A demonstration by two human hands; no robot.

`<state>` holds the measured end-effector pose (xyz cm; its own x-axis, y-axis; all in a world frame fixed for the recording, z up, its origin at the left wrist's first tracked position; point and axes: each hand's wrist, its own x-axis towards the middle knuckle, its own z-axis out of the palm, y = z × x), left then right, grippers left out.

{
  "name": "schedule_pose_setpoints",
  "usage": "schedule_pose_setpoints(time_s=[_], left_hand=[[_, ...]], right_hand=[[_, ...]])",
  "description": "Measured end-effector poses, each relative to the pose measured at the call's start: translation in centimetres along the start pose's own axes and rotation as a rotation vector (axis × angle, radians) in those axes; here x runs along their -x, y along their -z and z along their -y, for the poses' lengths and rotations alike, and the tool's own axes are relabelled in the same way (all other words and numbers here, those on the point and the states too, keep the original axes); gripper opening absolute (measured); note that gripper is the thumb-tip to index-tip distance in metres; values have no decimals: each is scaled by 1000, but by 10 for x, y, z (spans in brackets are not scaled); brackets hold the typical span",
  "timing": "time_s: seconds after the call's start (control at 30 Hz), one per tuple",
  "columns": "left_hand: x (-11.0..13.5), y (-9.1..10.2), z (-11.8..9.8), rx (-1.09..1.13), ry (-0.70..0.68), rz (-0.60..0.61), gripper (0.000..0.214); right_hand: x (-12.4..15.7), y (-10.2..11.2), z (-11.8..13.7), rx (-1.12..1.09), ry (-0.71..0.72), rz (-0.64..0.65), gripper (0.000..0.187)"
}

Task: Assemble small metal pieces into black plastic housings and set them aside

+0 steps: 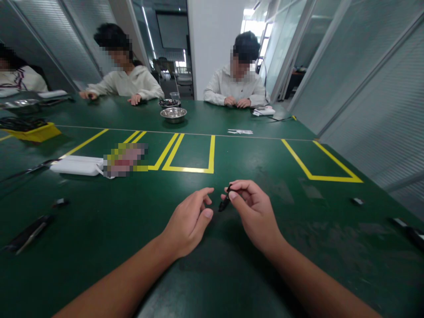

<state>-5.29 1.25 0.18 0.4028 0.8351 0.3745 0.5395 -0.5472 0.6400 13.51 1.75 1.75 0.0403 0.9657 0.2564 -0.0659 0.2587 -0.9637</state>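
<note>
My right hand [253,210] pinches a small black part [225,202] between thumb and fingertips, just above the green table [232,265]. My left hand [190,221] rests close beside it on the left. Its fingers are loosely curled with nothing in them, and the fingertips sit a short way from the black part.
Yellow tape outlines [190,154] mark the table ahead. A white flat box [77,165] lies at the left, with black tools [29,234] nearer the left edge. Metal bowls [173,114] and a yellow tray [31,130] stand farther back. Three people sit along the far side. Small black pieces [357,201] lie at the right.
</note>
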Motion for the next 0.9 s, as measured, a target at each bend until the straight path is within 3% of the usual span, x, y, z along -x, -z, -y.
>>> schedule_pose_setpoints(time_s=[0.27,0.9], left_hand=[[1,-1,0,-12,-90,40,39],[-2,0,-3,-56,-58,107,36]], right_hand=[[4,-4,-2,-93,-54,42,14],[8,2,-6,-116,-40,104,11]])
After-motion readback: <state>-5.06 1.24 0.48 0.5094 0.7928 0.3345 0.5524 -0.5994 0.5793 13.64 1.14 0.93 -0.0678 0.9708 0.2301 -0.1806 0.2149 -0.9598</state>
